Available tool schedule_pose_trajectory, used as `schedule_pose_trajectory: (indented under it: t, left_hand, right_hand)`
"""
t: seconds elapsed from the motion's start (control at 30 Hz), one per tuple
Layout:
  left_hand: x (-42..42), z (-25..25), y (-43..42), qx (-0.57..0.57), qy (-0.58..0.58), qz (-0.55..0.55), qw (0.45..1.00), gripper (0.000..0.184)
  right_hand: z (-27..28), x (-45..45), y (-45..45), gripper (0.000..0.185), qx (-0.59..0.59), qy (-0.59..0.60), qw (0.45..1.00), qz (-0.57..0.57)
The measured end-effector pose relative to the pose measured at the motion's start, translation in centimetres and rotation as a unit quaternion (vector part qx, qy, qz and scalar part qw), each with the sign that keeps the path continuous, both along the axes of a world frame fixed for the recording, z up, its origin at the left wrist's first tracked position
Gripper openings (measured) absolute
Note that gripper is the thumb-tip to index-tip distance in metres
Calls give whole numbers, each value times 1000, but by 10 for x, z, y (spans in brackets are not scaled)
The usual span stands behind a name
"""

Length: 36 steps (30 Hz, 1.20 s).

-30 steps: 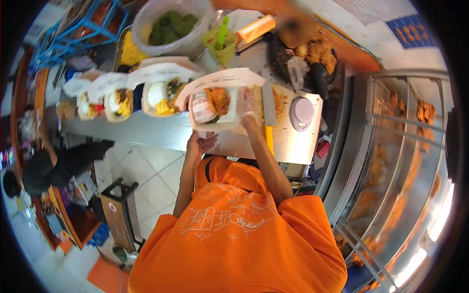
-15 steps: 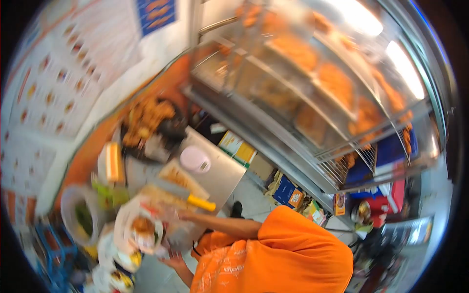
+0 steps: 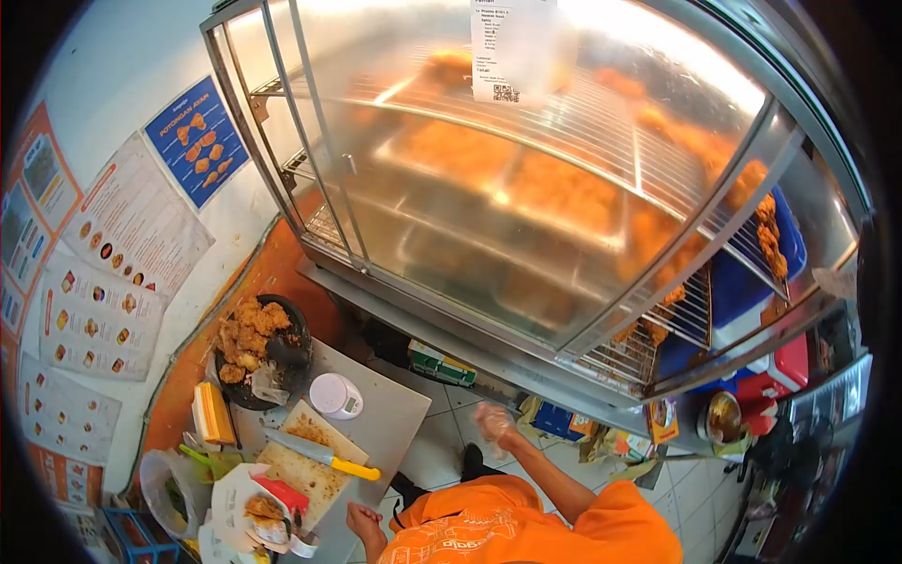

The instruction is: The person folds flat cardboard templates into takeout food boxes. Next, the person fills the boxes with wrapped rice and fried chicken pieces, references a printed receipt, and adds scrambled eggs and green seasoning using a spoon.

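Observation:
My left hand (image 3: 365,520) is low beside the worktop edge, its fingers curled in with nothing visible in them. To its left an open paper box (image 3: 228,508) holds fried chicken (image 3: 266,509), a wrapped item and a red packet (image 3: 281,492). My right hand (image 3: 495,429), in a clear plastic glove, hangs over the floor below the glass cabinet. Its fingers are loosely bent and apart, and it holds nothing that shows. A knife with a yellow handle (image 3: 355,468) lies across the crumb-covered cutting board (image 3: 299,481).
The glass cabinet (image 3: 470,254) with fried chicken trays fills the upper view. A round scale (image 3: 334,396) and a black bowl of fried pieces (image 3: 262,350) stand on the worktop. Boxes (image 3: 562,421) sit below the cabinet; a plastic-lined tub (image 3: 175,491) is at the lower left.
The view has turned right toward the cabinet. My right hand has left the box area and reached out to the right. My left hand has moved off the box, and its fingers have curled in.

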<state>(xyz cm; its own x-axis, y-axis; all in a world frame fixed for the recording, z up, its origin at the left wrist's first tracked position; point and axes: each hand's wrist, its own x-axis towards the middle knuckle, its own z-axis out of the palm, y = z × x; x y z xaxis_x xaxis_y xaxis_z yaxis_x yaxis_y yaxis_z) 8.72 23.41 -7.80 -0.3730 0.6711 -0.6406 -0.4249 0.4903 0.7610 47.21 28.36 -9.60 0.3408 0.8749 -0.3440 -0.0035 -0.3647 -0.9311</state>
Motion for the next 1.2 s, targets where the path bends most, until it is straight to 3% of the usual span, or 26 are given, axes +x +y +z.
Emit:
schedule_pose_trajectory:
  t: [0.03,0.07,0.1,0.13,0.2,0.33,0.37,0.47,0.53,0.67,0.77,0.83,0.9,0.93,0.97,1.0,1.03,1.07,1.13,1.2]
  left_hand:
    - [18,8,4,-1,-2,11,1000,44]
    - [32,13,6,18,26,-97,995,41]
    - [46,17,7,38,53,-204,977,38]
    - [58,21,5,36,51,-194,979,38]
    - [84,32,-3,29,123,-324,937,32]
    - [125,98,-27,70,73,-299,949,26]
    - [123,82,-38,68,74,-287,953,26]
    - [97,36,-76,97,66,-338,934,26]
    - [80,32,-96,117,141,-311,933,32]
    - [41,38,-116,82,125,-350,925,28]
    - [15,47,-129,-15,158,-420,894,24]
    - [-12,21,-149,31,184,-474,861,22]
    - [-31,17,-163,46,205,-490,846,27]
    - [-46,-3,-176,61,182,-450,872,27]
    - [-61,-10,-183,132,206,-484,840,32]
    - [-82,-22,-194,131,206,-526,815,33]
    - [-145,-113,-224,82,203,-551,805,30]
    - [-116,-33,-218,103,153,-543,819,25]
    - [-144,-8,-236,85,144,-571,804,15]
    - [-186,-16,-269,42,134,-584,799,14]
  right_hand:
    - [-1,12,-6,34,-25,-57,998,-7]
    - [-1,25,-11,39,-52,-112,992,-14]
    - [6,33,-16,45,-93,43,993,-65]
    - [12,40,-20,51,-135,195,965,-115]
    - [16,40,-23,53,-146,208,961,-109]
    - [29,7,-20,53,-220,196,954,-62]
    - [32,2,-21,53,-258,182,949,-25]
    - [27,-15,-24,59,-273,251,924,99]
    - [25,-31,-34,58,-274,239,925,111]
    - [22,-64,-75,52,-268,208,934,114]
    - [1,-95,-125,51,-290,226,926,90]
    - [38,-109,-145,49,-310,239,915,99]
    - [-95,-154,-226,47,-208,82,961,162]
    - [-101,-171,-252,48,-215,62,960,167]
    - [-90,-184,-264,50,-247,84,954,147]
    - [-78,-202,-280,51,-286,122,943,117]
    - [-68,-222,-294,53,-322,154,930,91]
    - [-64,-246,-312,55,-302,211,929,43]
    - [-65,-284,-347,52,-367,251,896,7]
    - [-61,-315,-376,47,-374,320,870,-14]
